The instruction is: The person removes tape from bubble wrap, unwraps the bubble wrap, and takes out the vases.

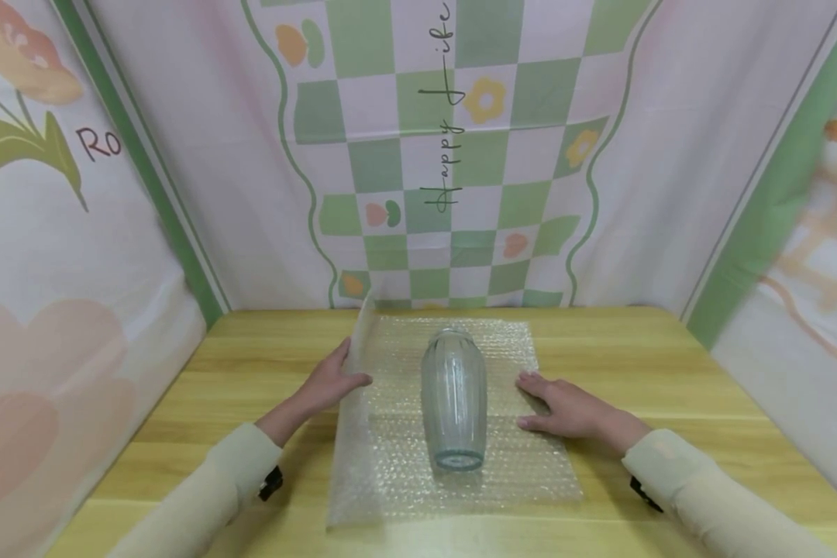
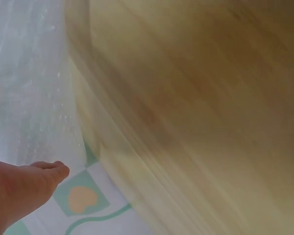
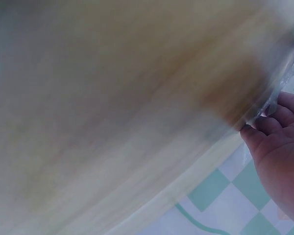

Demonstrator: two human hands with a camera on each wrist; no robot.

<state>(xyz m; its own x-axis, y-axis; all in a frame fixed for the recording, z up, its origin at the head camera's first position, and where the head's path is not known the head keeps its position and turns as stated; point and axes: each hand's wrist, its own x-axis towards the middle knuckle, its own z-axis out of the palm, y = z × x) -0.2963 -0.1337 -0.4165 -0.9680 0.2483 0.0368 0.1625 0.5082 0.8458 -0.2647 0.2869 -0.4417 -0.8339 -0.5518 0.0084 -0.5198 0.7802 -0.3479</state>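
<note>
A ribbed clear glass vase point(image 1: 454, 399) lies on its side on a sheet of bubble wrap point(image 1: 397, 480), its base towards me in the head view. My left hand point(image 1: 324, 381) holds the sheet's left side, which stands raised off the table; the thumb is on the inner face and the fingers are behind. In the left wrist view, fingers point(image 2: 51, 167) touch the outer face of the wrap point(image 2: 29, 88). On the other side, my right hand point(image 1: 568, 407) rests at the sheet's right edge with fingers extended. Neither hand touches the vase.
The wooden table point(image 1: 642, 364) extends on both sides of the sheet. A checkered fabric backdrop point(image 1: 425, 163) hangs behind it, with printed cloth point(image 1: 77, 310) on the left and more cloth point(image 1: 795, 372) on the right.
</note>
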